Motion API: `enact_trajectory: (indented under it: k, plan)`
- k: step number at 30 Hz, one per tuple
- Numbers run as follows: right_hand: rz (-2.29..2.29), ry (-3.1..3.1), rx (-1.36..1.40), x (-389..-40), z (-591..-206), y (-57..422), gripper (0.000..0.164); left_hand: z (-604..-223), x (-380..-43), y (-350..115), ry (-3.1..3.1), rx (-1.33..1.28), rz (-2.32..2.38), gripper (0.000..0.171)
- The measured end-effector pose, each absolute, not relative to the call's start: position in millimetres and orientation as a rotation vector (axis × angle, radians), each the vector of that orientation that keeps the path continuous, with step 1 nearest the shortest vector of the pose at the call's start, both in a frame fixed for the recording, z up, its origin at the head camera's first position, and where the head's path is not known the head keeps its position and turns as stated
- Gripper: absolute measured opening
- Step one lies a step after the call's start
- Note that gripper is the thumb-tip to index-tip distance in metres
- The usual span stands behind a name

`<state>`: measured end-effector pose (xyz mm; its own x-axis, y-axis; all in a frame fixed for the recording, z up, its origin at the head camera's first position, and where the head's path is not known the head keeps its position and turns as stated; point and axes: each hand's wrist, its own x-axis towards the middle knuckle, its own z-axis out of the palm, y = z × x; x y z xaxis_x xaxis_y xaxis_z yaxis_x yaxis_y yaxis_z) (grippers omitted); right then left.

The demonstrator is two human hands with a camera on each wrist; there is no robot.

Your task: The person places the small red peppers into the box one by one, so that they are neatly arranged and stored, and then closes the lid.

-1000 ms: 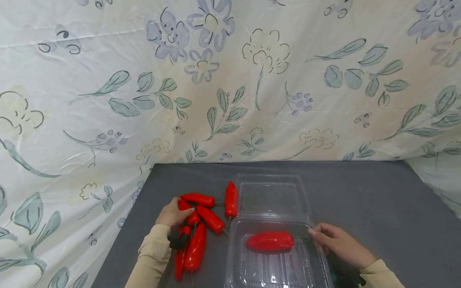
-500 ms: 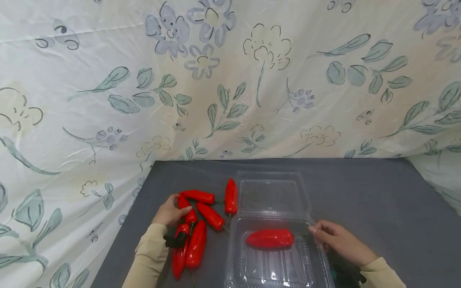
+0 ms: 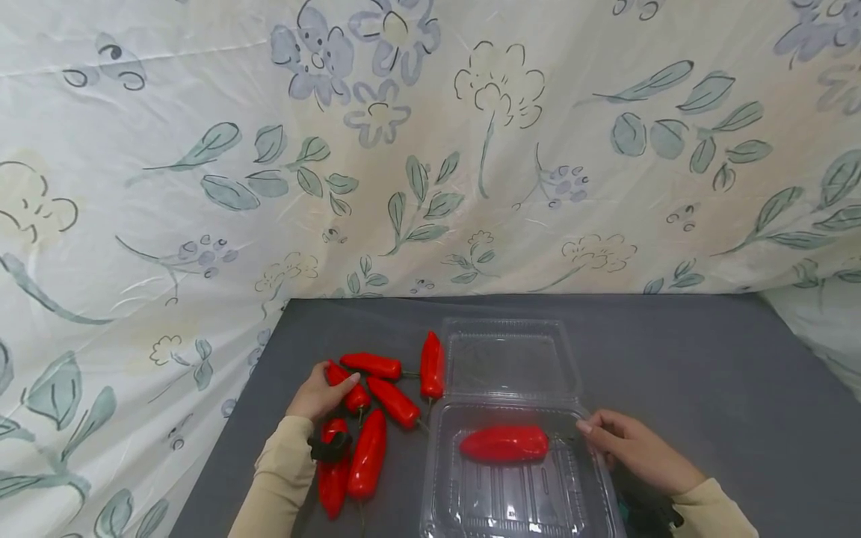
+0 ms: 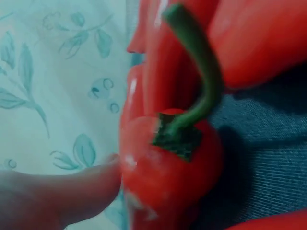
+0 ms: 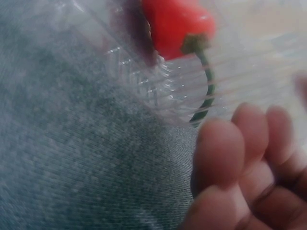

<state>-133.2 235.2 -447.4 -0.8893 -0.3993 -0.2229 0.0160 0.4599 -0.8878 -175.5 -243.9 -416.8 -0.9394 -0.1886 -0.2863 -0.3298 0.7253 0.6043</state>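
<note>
My left hand [image 3: 321, 393] is at the pile of long red peppers on the left, its thumb and fingers pinching one red pepper [image 3: 354, 400] near its tip. In the left wrist view, a fingertip [image 4: 103, 184] touches the side of a red pepper [image 4: 168, 167] with a curved green stem. On the right, my right hand [image 3: 639, 452] pinches the right rim of an open clear plastic clamshell box [image 3: 511, 508] between thumb and fingers. One red pepper [image 3: 504, 444] lies crosswise inside the box, its stem toward that hand. Curled fingers [image 5: 220, 151] show beside the box in the right wrist view.
Several other red peppers lie about my left hand, including an upright-lying red pepper [image 3: 432, 366] beside the box's lid [image 3: 507, 359], which is folded back flat. Everything stands on a dark grey tabletop [image 3: 706, 359]. A floral cloth [image 3: 430, 149] hangs behind and at the left.
My left hand has shifted slightly left and back, and the pepper in its fingers has turned and moved a little with it. My right hand and the box have stayed in place.
</note>
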Motion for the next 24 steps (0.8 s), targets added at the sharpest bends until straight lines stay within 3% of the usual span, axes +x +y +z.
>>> enact_trajectory:
  k: [12,24]
  plan:
    - [-1.397,2.333,-0.309,-134.0,-448.3,234.8,0.033,-413.6,-179.1,-244.7,2.685,-0.477,1.111,0.076]
    - [-1.388,2.366,-0.322,-135.2,-451.5,234.3,0.031,-375.0,-175.3,-244.8,2.754,-0.496,1.232,0.075]
